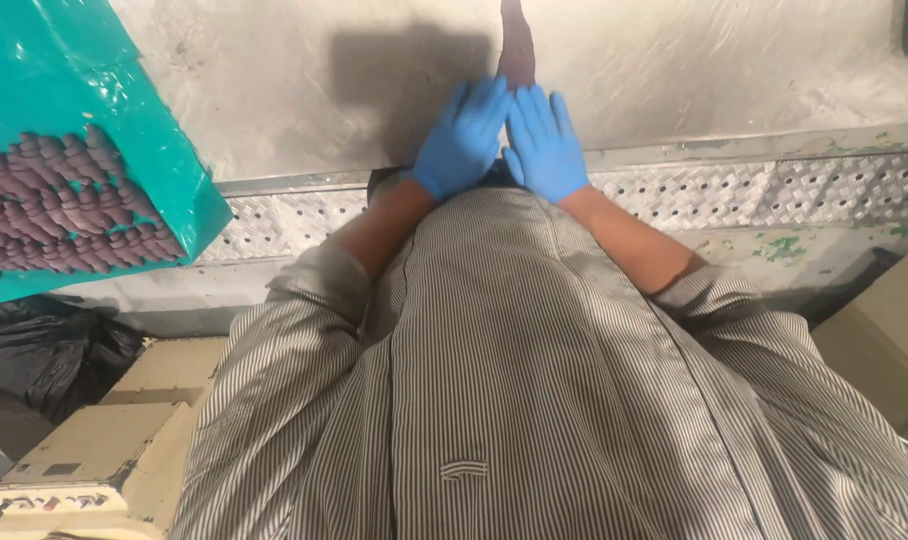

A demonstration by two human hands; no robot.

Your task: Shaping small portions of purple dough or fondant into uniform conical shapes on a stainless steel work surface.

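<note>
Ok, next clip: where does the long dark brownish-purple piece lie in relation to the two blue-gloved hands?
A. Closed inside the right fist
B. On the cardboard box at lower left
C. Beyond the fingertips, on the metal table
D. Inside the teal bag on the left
C: the dark piece lies on the metal table just past the fingertips of the left hand and right hand, both held flat and open.

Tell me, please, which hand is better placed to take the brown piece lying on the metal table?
Probably the right hand: its fingertips lie just below the brown piece. The left hand lies slightly farther left.
</note>
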